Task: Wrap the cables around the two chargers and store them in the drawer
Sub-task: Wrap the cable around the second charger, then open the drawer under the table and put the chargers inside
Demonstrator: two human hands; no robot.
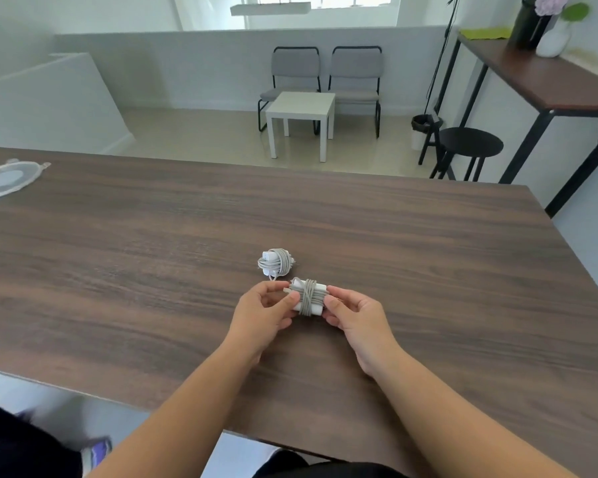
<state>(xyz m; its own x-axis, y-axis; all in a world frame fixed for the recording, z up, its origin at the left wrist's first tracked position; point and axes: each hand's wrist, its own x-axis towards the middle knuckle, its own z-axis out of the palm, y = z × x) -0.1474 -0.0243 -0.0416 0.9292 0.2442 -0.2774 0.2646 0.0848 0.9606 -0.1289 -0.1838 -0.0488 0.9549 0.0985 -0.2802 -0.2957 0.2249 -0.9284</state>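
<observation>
A white charger (308,297) with grey cable wound crosswise around it is held just above the dark wooden table (152,257). My left hand (263,317) pinches its left end, where the cable tip sticks out. My right hand (354,317) grips its right end with thumb and fingers. A second white charger (275,263), also wrapped in grey cable, lies on the table just beyond the first one, untouched. No drawer shows in this view.
A clear plastic lid (6,179) lies at the table's far left edge. Beyond the table stand a small white side table (302,108), two grey chairs, a black stool (470,143) and a tall desk at the right.
</observation>
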